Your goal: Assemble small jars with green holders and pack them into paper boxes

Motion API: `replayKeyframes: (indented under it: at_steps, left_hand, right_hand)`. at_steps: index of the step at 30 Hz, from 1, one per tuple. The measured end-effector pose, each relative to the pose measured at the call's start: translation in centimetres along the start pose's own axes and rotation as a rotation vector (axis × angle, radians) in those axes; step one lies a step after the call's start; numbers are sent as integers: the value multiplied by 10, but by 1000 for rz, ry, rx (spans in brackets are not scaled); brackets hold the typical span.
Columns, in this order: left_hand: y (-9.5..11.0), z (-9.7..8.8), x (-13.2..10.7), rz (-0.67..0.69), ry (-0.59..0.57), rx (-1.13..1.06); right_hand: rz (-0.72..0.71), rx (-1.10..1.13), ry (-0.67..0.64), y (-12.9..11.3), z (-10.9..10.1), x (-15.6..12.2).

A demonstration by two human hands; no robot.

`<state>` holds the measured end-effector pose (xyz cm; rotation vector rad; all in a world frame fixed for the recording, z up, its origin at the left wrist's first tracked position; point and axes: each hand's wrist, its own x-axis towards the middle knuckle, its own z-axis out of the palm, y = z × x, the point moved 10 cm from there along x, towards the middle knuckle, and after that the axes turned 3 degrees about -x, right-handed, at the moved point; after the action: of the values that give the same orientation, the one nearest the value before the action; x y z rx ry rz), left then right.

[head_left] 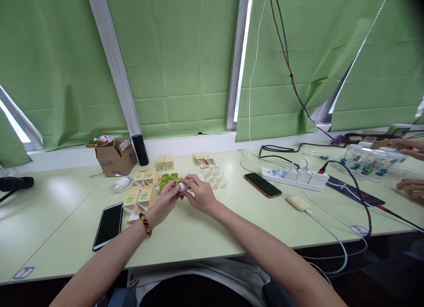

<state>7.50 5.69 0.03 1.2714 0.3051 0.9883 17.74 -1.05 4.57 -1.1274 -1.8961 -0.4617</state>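
Note:
Both hands meet over the middle of the table around a small white rounded object [183, 187]; its exact kind is too small to tell. My left hand [167, 198] closes its fingers on the object from the left. From the right, my right hand [200, 194] pinches it, with fingertips over the top. Just behind my left hand lie several green square pieces [168, 179]. Beyond my right hand stands a cluster of see-through round cups [215, 179] with yellow bits inside. Small tan cardboard boxes [145, 196] with green windows sit left of my left hand.
More tan boxes [164, 162] stand farther back. A phone [107, 226] lies left, another phone [263, 184] right. Beyond are a power strip [294, 179], a cream device [298, 203] with a cable, a brown carton [115, 157] and a black cylinder [140, 150]. Another person's hands show far right.

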Motion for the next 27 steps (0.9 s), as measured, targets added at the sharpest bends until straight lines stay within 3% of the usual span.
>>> replayKeyframes:
  at_steps: [12, 27]
  left_hand:
    - [-3, 7, -1, 21, -85, -10]
    - [-3, -5, 0, 44, 37, 12]
  right_hand:
    - [-39, -75, 6, -2, 2, -3]
    - [-111, 29, 16, -12, -1, -1]
